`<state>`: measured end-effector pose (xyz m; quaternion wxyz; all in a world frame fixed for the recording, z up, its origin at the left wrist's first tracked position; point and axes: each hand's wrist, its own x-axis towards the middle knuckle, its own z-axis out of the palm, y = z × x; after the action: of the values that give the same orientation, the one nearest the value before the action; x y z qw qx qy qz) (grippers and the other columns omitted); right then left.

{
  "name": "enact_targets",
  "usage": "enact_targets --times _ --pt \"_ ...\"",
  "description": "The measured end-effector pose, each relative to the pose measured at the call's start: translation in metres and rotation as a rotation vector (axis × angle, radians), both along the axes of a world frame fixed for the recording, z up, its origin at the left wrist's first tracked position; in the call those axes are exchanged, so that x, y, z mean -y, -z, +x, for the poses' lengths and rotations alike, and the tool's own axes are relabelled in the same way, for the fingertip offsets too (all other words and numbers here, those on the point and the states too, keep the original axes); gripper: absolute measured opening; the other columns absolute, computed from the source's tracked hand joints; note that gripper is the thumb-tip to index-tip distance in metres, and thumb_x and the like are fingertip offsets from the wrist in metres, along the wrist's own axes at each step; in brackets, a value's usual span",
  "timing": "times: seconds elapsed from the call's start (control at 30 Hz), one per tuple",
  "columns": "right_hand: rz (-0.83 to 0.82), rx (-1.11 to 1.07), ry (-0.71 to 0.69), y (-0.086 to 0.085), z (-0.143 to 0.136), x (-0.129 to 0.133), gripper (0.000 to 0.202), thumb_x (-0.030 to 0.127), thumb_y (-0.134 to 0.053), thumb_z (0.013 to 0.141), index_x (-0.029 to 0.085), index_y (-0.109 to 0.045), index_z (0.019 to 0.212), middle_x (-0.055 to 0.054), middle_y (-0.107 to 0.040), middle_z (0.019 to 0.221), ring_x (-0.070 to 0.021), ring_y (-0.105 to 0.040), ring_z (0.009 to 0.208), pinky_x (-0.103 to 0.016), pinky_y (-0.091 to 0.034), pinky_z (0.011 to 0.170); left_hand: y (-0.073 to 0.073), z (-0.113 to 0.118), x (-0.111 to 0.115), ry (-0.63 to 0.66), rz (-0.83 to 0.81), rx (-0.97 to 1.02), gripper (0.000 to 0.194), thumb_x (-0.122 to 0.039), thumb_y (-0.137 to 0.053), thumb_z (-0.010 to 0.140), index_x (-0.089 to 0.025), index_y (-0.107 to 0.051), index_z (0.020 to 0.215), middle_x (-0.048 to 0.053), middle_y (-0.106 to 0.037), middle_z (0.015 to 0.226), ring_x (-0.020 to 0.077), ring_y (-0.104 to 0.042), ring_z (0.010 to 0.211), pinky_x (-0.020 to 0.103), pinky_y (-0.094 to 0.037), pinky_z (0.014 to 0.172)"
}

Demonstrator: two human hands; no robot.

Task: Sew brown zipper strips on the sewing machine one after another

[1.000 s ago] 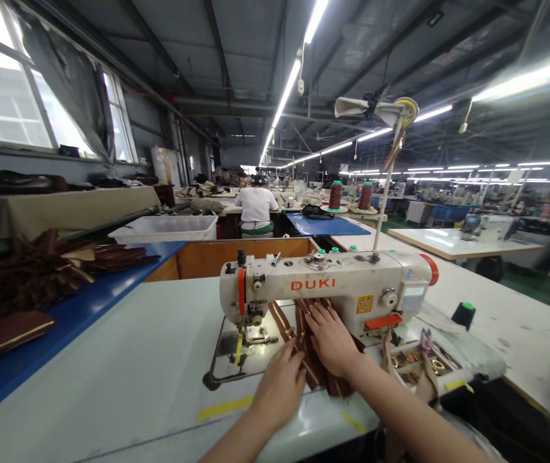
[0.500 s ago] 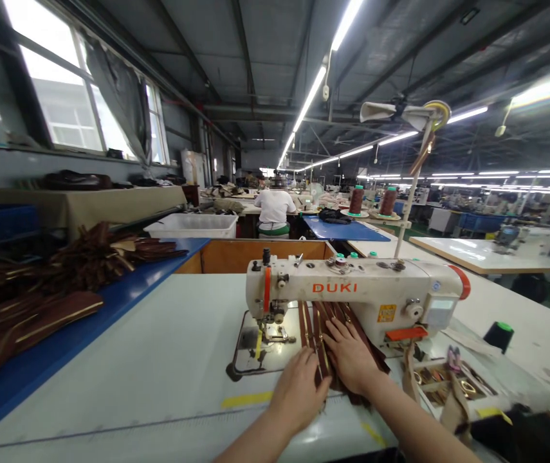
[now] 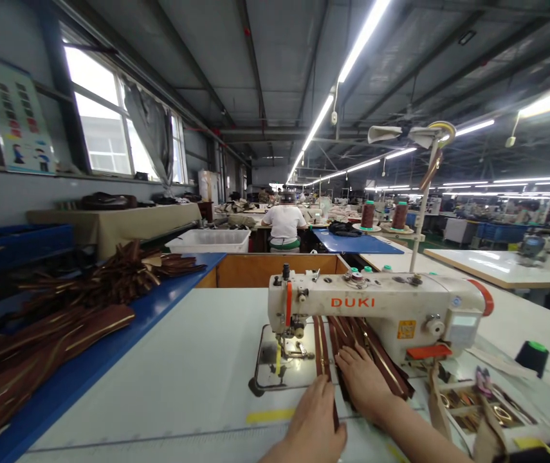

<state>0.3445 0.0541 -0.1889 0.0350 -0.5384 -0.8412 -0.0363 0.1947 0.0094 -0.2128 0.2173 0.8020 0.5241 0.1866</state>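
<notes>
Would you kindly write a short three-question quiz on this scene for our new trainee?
1. Multiple choice: What does the right hand rest on? (a) scissors (b) brown strips (c) a white tub
2. True or false: The green-topped cone is to the left of the sewing machine.
3. Fill in: The surface at the left, bearing a heap of brown pieces, is coloured ____.

Key: 1. b; 2. False, it is to the right; 3. blue.

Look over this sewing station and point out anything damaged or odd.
The metal plate under the sewing machine has dark, ragged patches toward its near left corner, breaking its otherwise shiny surface; stain or wear, I cannot tell.
</notes>
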Motion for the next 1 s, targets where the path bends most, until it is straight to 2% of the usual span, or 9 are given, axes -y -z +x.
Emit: enact_targets --times 0.13,0.27,0.37,0.5,0.63,0.73,0.9,1.0 --pt "-0.009 0.005 0.025 0.011 0.004 -0.006 0.047 0.005 -0.037 0.087 0.004 -0.050 0.132 -0.014 -0.047 0.137 -0.0253 -0.034 0.132 -0.045 -0.016 0.116 -0.003 -0.001 -0.001 0.018 -0.011 -0.086 0.057 -0.012 -0.045 0.074 -0.005 -0.048 0.130 0.017 -0.043 0.143 0.0281 -0.038 0.133 0.038 -0.026 0.115" --pt "0.024 -0.043 0.043 0.013 0.003 -0.005 0.045 0.003 -0.038 0.086 0.005 -0.054 0.128 -0.014 -0.048 0.136 -0.0259 -0.035 0.131 -0.045 -0.018 0.115 -0.005 -0.001 -0.003 0.051 -0.035 -0.133 0.057 -0.004 -0.041 0.072 -0.003 -0.050 0.128 0.019 -0.045 0.141 0.0293 -0.040 0.132 0.038 -0.029 0.113" --pt "0.070 -0.122 0.027 0.008 -0.006 0.000 0.044 0.001 -0.039 0.085 0.011 -0.060 0.122 -0.012 -0.054 0.129 -0.0247 -0.042 0.124 -0.042 -0.026 0.111 -0.005 -0.003 -0.003 0.077 -0.039 -0.156 0.053 0.001 -0.036 0.072 -0.005 -0.056 0.120 0.018 -0.052 0.132 0.0298 -0.047 0.124 0.040 -0.038 0.107" --pt "-0.026 -0.045 0.002 -0.003 -0.023 0.002 0.035 0.000 -0.043 0.083 0.015 -0.066 0.105 -0.009 -0.063 0.107 -0.0249 -0.055 0.102 -0.034 -0.044 0.091 -0.006 -0.010 -0.005 0.078 -0.023 -0.176 0.053 0.004 -0.035 0.069 -0.009 -0.058 0.115 0.016 -0.057 0.125 0.0274 -0.052 0.118 0.040 -0.044 0.100" --pt "-0.071 0.044 -0.019 -0.011 -0.038 -0.007 0.029 0.000 -0.047 0.080 0.011 -0.066 0.099 -0.012 -0.064 0.101 -0.0284 -0.057 0.097 -0.036 -0.045 0.086 -0.006 -0.022 -0.011 0.059 -0.006 -0.210 0.047 0.005 -0.033 0.071 -0.013 -0.061 0.103 0.012 -0.063 0.114 0.0257 -0.058 0.108 0.039 -0.049 0.091" --pt "-0.088 0.081 -0.063 -0.015 -0.045 -0.011 0.025 0.002 -0.049 0.081 0.010 -0.066 0.096 -0.013 -0.065 0.098 -0.0296 -0.059 0.095 -0.037 -0.045 0.085 -0.009 -0.030 -0.013 0.061 0.031 -0.236 0.046 0.004 -0.032 0.072 -0.015 -0.061 0.102 0.011 -0.063 0.113 0.0251 -0.057 0.107 0.039 -0.048 0.091" --pt "-0.087 0.082 -0.068 -0.019 -0.050 -0.005 0.027 0.000 -0.050 0.077 0.010 -0.067 0.095 -0.013 -0.068 0.094 -0.0294 -0.062 0.090 -0.033 -0.047 0.080 -0.013 -0.036 -0.011 0.087 0.070 -0.289 0.042 0.002 -0.033 0.077 -0.017 -0.062 0.101 0.011 -0.065 0.109 0.0261 -0.057 0.106 0.036 -0.048 0.088" --pt "-0.072 0.064 -0.069 -0.019 -0.048 0.001 0.031 -0.003 -0.047 0.075 0.013 -0.066 0.093 -0.010 -0.068 0.090 -0.0276 -0.064 0.086 -0.029 -0.047 0.074 -0.008 -0.040 -0.010 0.135 0.091 -0.301 0.040 -0.002 -0.032 0.083 -0.019 -0.062 0.101 0.011 -0.066 0.108 0.0262 -0.059 0.104 0.033 -0.049 0.085"
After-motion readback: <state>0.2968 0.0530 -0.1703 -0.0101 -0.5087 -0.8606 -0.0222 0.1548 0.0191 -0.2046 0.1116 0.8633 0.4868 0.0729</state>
